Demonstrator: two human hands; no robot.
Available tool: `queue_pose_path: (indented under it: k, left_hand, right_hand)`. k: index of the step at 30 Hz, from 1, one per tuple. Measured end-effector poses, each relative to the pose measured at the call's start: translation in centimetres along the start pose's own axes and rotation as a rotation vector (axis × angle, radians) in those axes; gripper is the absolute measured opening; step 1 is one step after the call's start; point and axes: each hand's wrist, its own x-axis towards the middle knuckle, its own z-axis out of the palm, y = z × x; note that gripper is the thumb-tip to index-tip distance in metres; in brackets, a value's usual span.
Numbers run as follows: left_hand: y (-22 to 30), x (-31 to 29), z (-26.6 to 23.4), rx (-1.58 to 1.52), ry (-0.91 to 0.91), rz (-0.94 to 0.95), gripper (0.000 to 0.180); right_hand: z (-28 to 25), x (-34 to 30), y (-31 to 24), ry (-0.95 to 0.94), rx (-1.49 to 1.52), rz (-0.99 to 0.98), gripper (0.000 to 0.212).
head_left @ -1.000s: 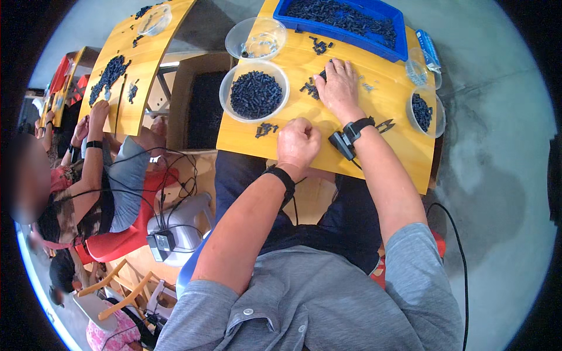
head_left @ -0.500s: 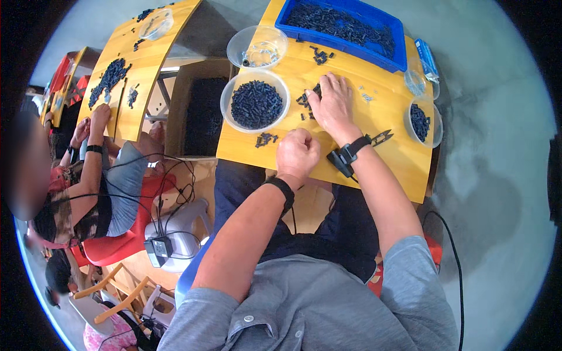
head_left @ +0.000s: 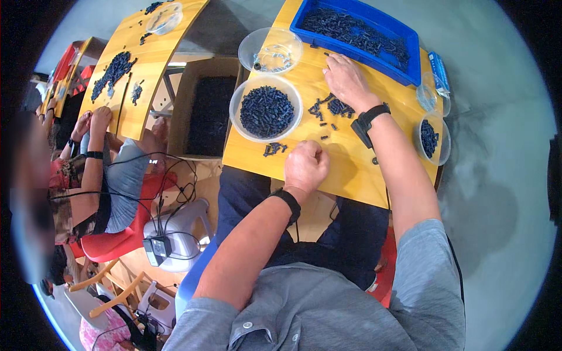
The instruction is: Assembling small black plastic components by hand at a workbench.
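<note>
My left hand point(head_left: 307, 167) rests as a fist at the front edge of the yellow table; anything inside it is hidden. My right hand point(head_left: 348, 81) lies palm down below the blue tray point(head_left: 355, 60), its fingers reaching forward and slightly bent on the tabletop. Just beyond its fingertips is a small dark piece. Between my hands lies a loose pile of short black tube-like pieces point(head_left: 338, 107), with a few single ones scattered nearer my left fist. Another small group of pieces point(head_left: 274, 149) sits left of the fist.
A clear tub full of black pieces point(head_left: 266, 111) stands at left, behind it a clear bowl point(head_left: 246, 50) with small shiny bits. At right are a smaller tub point(head_left: 443, 146) of pieces, clear cups and a blue box point(head_left: 438, 71). A cardboard box point(head_left: 175, 140) and a seated person are at left.
My right hand has moved away from me, off the pile toward the blue tray, uncovering the black pieces. My left hand stays closed. The snips seen beside my right wrist are now mostly hidden.
</note>
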Motion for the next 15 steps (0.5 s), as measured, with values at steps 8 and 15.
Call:
queue_pose_path:
  k: [8,15]
  left_hand:
    - [0.1,0.0,0.1,0.01,-0.009,-0.008,0.012]
    - [0.2,0.1,0.0,0.014,-0.036,-0.034,0.012]
  right_hand:
    - [1.3,0.6,0.8,0.105,-0.066,-0.081,0.032]
    - [0.3,-0.4,0.2,-0.002,-0.07,-0.101,0.019]
